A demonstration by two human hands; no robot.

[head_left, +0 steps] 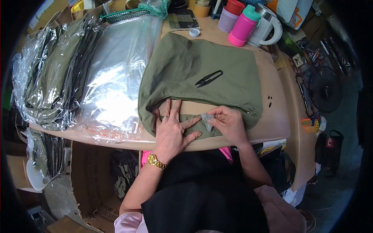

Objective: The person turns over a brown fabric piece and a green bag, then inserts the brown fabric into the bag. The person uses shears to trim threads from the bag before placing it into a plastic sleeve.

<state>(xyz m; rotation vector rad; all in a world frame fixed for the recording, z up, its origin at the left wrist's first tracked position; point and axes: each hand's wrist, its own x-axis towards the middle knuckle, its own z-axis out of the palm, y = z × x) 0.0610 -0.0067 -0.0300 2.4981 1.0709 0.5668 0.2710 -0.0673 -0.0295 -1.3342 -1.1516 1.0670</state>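
An olive-green cloth item, perhaps a bag [217,58], lies flat on the table with a dark seam or zipper edge along its near side. My left hand [171,128] rests on its near strip with the fingers spread, pressing the cloth down. Between the thumb and fingers of my right hand [229,122] is a small grey cloth scrap [208,122], held against the same strip. Black thread snips [209,79] lie on top of the green cloth, beyond both hands.
Clear plastic bags [116,66] and wrapped olive garments [54,73] cover the left side. At the back right stand a pink bottle [244,29], a steel jug [264,27] and a lilac cup [229,20]. A white tape roll [194,32] sits behind the cloth. Below is a cardboard box [87,182].
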